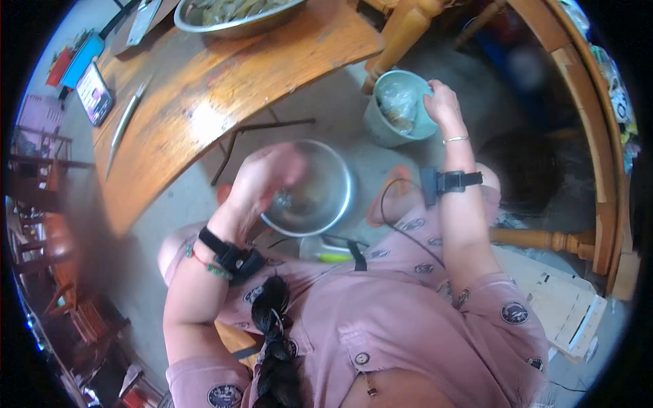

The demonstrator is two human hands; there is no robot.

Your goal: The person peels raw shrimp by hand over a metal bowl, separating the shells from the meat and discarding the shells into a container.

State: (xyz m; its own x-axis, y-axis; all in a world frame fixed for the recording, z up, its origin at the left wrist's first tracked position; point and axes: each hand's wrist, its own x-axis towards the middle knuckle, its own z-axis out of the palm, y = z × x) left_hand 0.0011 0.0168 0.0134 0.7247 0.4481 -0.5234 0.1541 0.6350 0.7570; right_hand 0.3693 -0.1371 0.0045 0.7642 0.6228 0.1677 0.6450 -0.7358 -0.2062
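Observation:
My left hand (266, 175) is over the near left side of a round metal bowl (325, 204). Its fingers are smeared by motion, so what they hold, if anything, cannot be made out. A small silvery, blurred thing shows in the bowl just below that hand. At the right, my right hand (443, 104) is closed on the rim of a pale green bucket (386, 134). Crumpled clear plastic (398, 102) lines the bucket, with something brownish low inside it.
A wooden table (272, 64) spans the upper left, bearing a metal basin (238, 24), a phone (94, 94) and a slim pointed metal tool (126, 124). Wooden chair legs (403, 37) stand behind the bucket. Flat boards (551, 299) lie at the lower right.

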